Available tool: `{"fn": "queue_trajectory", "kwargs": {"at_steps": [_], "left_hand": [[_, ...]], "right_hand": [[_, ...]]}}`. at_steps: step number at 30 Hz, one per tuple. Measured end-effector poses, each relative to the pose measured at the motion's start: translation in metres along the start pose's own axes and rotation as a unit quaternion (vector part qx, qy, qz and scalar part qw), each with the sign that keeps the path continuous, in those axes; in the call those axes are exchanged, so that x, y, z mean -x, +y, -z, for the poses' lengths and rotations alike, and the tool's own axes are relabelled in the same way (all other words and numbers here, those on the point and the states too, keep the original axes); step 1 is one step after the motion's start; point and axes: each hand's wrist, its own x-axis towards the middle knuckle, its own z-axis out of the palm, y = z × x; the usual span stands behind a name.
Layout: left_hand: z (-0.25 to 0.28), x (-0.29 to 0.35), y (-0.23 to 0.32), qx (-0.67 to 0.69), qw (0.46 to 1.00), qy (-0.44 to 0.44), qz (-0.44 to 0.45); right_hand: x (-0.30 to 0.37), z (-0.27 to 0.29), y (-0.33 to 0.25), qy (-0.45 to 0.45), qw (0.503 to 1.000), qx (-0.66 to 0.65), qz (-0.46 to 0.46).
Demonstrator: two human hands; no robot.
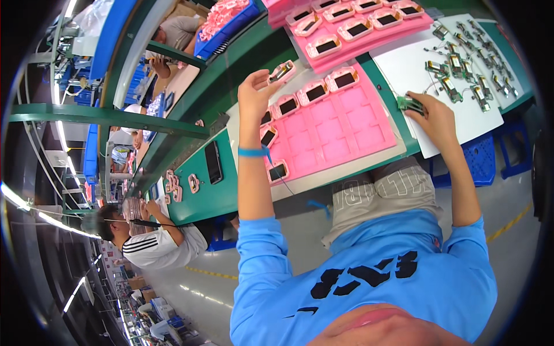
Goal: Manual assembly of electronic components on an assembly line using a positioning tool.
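Note:
My left hand (pixel 255 98) is raised above the far left of a pink compartment tray (pixel 358 115). Its fingers grip a pink device casing (pixel 282 72) by the edge, its inner side showing a small electronic part. A blue strap (pixel 253 152) circles my left wrist. Over the near left of a white sheet (pixel 424 135), my right hand (pixel 435 120) pinches a small green circuit board (pixel 408 104) between thumb and fingers. Several pink devices with dark screens, such as this device (pixel 314 91), sit along the tray's far and left sides.
Circuit board assemblies (pixel 456 66) with wires lie on the sheet. Stacked pink trays (pixel 352 43) of devices stand beyond. A black phone (pixel 213 162) lies on the green bench at left. A blue bin (pixel 228 34) holds pink parts. A co-worker (pixel 156 242) sits at left; a blue stool (pixel 473 161) stands right.

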Motion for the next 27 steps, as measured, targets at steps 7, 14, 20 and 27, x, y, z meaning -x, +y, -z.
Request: {"fn": "queue_trajectory", "kwargs": {"at_steps": [7, 14, 20, 27], "left_hand": [[-0.008, -0.103, -0.095, -0.097, 0.991, 0.072, -0.058], [-0.036, 0.022, 0.031, -0.189, 0.978, -0.013, -0.092], [-0.088, 0.229, 0.054, 0.095, 0.966, -0.234, 0.047], [-0.101, 0.294, -0.005, 0.293, 0.937, 0.148, 0.116]], "right_hand": [[0.0, 0.012, -0.013, -0.009, 0.999, -0.036, -0.022], [0.008, 0.02, 0.01, -0.025, 0.968, -0.231, -0.094], [0.02, 0.015, -0.064, -0.125, 0.843, -0.505, -0.139], [0.072, -0.05, -0.152, -0.405, 0.728, -0.546, -0.092]]}}
